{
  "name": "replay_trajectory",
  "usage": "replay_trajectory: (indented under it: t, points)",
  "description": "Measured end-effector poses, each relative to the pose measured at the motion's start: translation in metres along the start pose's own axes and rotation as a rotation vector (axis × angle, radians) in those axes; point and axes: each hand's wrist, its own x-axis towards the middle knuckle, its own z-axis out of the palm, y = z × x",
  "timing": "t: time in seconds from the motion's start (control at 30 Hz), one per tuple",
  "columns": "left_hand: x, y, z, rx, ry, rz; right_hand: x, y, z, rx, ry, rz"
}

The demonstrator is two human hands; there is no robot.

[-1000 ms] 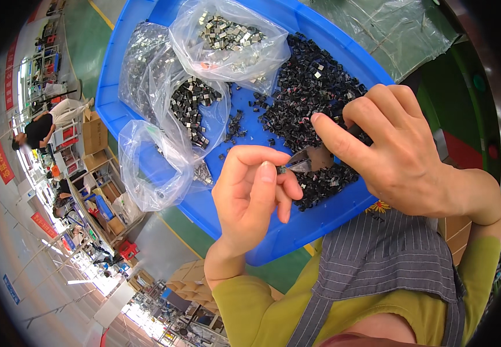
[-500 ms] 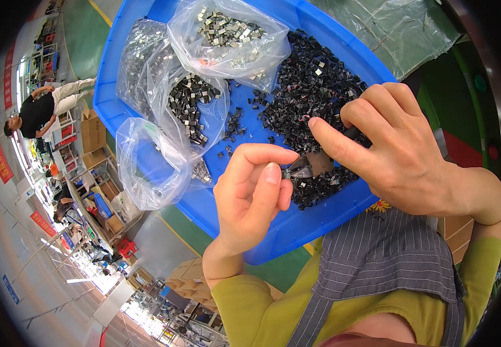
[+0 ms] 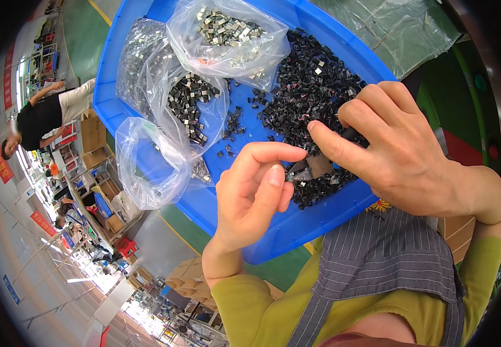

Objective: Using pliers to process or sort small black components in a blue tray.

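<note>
My left hand [image 3: 250, 194] is over the near part of a blue tray [image 3: 192, 214]. Its thumb and curled fingers come together, with the index finger reaching out above; whatever small thing they pinch is too small to name. Across from it my right hand [image 3: 395, 144] has its index finger stretched toward the left one and its other fingers curled. A dark bit shows beneath those fingers, and I cannot make out what they hold. Below both hands lies a heap of small black parts [image 3: 314, 87], with a brown flat piece [image 3: 321, 165] between the hands.
Clear plastic bags stand in the tray's left half: one with small silvery parts [image 3: 227, 29], another with black and silvery parts [image 3: 190, 104]. An open clear bag [image 3: 149, 168] hangs over the left rim. Plastic sheeting [image 3: 389, 29] lies beyond the tray. A person [image 3: 42, 118] is at far left.
My left index finger has straightened slightly and lifted off the small thing near the thumb. My right hand has barely shifted. The person at far left has changed pose.
</note>
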Motion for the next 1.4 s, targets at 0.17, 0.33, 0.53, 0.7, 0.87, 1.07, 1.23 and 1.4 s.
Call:
replay_trajectory:
  t: [0.17,0.33,0.53,0.7,0.87,1.07,1.23,1.4]
  points:
    - [0.0015,-0.0042,-0.0054,-0.007,-0.06,0.025,0.0,0.0013,-0.0001,-0.007,0.03,-0.017]
    - [0.0019,-0.0033,-0.0063,0.003,-0.081,0.006,-0.0005,0.0022,-0.0005,-0.001,0.014,-0.031]
    - [0.0021,-0.0026,-0.0016,-0.004,-0.044,-0.016,-0.0009,0.0013,-0.0025,-0.041,-0.025,-0.046]
    - [0.0024,-0.0038,-0.002,0.126,-0.059,0.021,-0.0021,0.0012,-0.0018,-0.035,-0.032,-0.046]
    - [0.0013,-0.0075,0.0005,0.168,-0.025,0.059,-0.0027,-0.0024,-0.0034,-0.067,-0.071,-0.04]
    - [-0.0002,-0.0044,0.002,0.093,0.01,0.074,-0.0001,-0.0037,-0.0049,-0.082,-0.035,-0.022]
    - [-0.0016,-0.0045,-0.0015,0.087,-0.001,0.078,-0.001,-0.0043,-0.0048,-0.032,-0.011,-0.012]
    - [-0.0016,-0.0064,-0.0031,0.088,-0.028,0.09,-0.0018,-0.0046,-0.0055,-0.044,-0.02,-0.008]
